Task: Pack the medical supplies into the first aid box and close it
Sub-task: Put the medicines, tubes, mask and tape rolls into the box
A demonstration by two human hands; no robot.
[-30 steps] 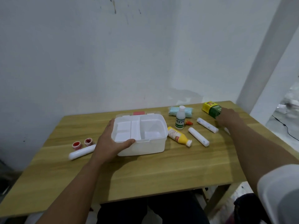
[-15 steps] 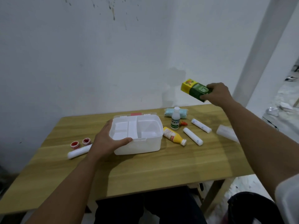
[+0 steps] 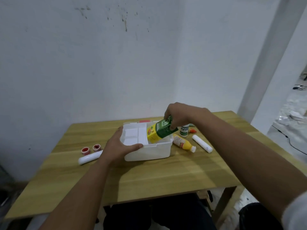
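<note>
Right hand (image 3: 178,116) grips the green-yellow carton (image 3: 160,131), tilted, its lower end inside the open white box (image 3: 149,151). Left hand (image 3: 118,146), fingers spread, clasps the box's near-left corner on the counter (image 3: 149,180).

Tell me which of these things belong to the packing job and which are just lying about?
Part of the job: first aid box, green and yellow carton in the right hand, yellow bottle, white bottle, white rolls, red-capped pots.

Just lying about: cable on the floor.
</note>
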